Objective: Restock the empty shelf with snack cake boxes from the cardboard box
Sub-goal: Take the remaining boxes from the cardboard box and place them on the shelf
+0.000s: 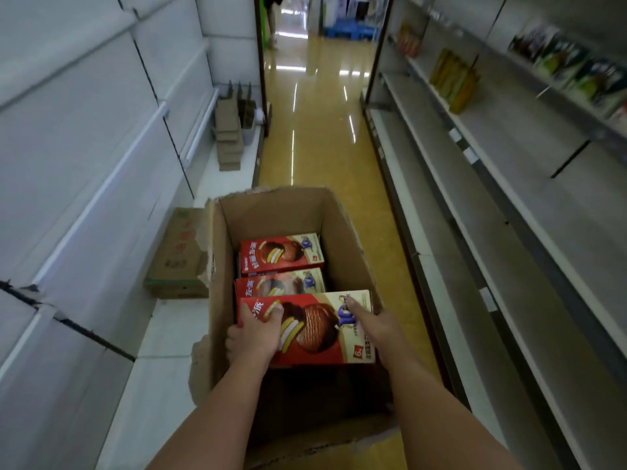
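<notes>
You hold the top cake box (315,329) between both hands inside the carton (288,212): left hand (258,329) grips its 9 o'clock end, right hand (373,320) its 3 o'clock end. Its long axis runs 9 to 3, both hands equally near. The empty shelf (101,205) lies at 9 o'clock.

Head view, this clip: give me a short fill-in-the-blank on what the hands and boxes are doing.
1. Both hands, left hand and right hand, grip the same ____ snack cake box.
2. That box is over the open ____ box on the floor.
3. Counting the held one, ____ snack cake boxes show.
4. A flattened carton lies to the cardboard box's ____.

Missing words: red; cardboard; three; left
</notes>
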